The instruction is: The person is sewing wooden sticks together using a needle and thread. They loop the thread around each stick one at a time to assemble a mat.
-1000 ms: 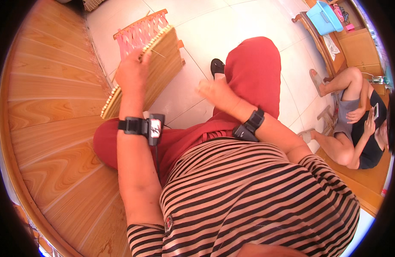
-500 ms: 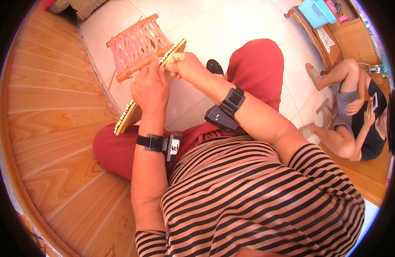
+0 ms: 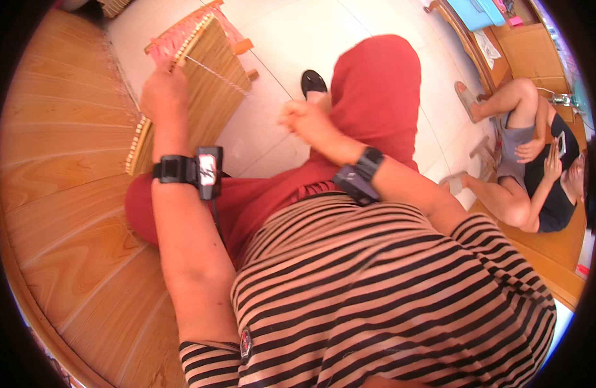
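Observation:
A panel of yellowish bamboo slats [image 3: 214,103] is tilted above my left thigh, its row of pale rounded slat ends facing up and left. My left hand [image 3: 164,96] grips that edge near its middle; the fingertips are partly hidden behind it. From the edge a thin white cord [image 3: 218,74] runs slantwise across the slats toward my right hand [image 3: 311,124]. That hand is closed in a pinch above my lap, apart from the panel and slightly blurred. The cord looks taut and fades from sight just short of the fingers.
Behind the panel stands a wooden folding stool with pink webbing [image 3: 172,37]. A wood-grain surface [image 3: 72,168] curves along the left. To the right another person [image 3: 560,187] sits with a phone, near a wooden table [image 3: 469,39] bearing a blue tub [image 3: 472,11].
My right hand has left the panel's edge, drawing back right and down, and the white cord now stretches across the slats. My left hand and the panel have shifted left, turning its face more into view.

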Demonstrator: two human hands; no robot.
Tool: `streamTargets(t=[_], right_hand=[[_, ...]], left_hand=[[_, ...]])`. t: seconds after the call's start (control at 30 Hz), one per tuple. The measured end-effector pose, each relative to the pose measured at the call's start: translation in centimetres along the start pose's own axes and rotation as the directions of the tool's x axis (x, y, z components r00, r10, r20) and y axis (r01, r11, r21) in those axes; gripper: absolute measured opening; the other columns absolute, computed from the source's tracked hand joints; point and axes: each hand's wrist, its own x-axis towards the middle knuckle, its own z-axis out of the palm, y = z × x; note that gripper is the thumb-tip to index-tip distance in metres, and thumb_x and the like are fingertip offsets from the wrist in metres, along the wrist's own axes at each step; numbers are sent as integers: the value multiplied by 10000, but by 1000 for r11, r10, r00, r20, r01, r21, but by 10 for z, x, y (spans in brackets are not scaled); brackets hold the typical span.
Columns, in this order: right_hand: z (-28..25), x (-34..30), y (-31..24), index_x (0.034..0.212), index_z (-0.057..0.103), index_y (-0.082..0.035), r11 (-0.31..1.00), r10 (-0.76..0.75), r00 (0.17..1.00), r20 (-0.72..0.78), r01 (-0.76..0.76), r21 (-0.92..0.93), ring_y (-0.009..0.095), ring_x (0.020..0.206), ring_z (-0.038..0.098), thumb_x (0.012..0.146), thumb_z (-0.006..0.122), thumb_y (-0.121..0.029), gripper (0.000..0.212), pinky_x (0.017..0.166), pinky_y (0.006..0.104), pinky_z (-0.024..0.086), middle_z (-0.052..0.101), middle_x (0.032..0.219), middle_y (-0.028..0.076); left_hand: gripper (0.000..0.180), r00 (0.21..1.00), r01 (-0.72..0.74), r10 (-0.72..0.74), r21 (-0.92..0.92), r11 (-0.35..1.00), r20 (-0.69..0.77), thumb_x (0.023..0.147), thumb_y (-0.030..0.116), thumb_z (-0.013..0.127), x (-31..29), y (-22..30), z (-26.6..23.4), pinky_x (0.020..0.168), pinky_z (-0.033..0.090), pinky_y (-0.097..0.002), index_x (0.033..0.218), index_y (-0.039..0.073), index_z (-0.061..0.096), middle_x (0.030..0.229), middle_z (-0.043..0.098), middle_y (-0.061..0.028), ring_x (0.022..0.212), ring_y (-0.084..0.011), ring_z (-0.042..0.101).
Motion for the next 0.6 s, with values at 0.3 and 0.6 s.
streamTargets(t=[0.3, 0.6], right_hand=[[-71, 11, -125, 764, 632, -21, 884, -466, 782, -413, 430, -184, 82, 651, 573, 773, 735, -35, 104, 600, 223, 468, 648, 782, 26], [-37, 0, -169, 827, 607, -18, 832, -465, 858, -217, 507, 223, 58, 665, 577, 876, 644, -53, 71, 529, 167, 424, 673, 1000, 148]], left_hand=[[326, 992, 54, -40, -116, 992, 116, 857, 422, 620, -28, 21, -7, 739, 512, -456, 1136, 260, 671, 901, 707, -137, 862, -356, 670], [273, 986, 65, -44, -131, 989, 160, 869, 333, 621, -27, 23, -12, 750, 508, -456, 1128, 257, 664, 976, 698, -80, 909, -326, 648]])
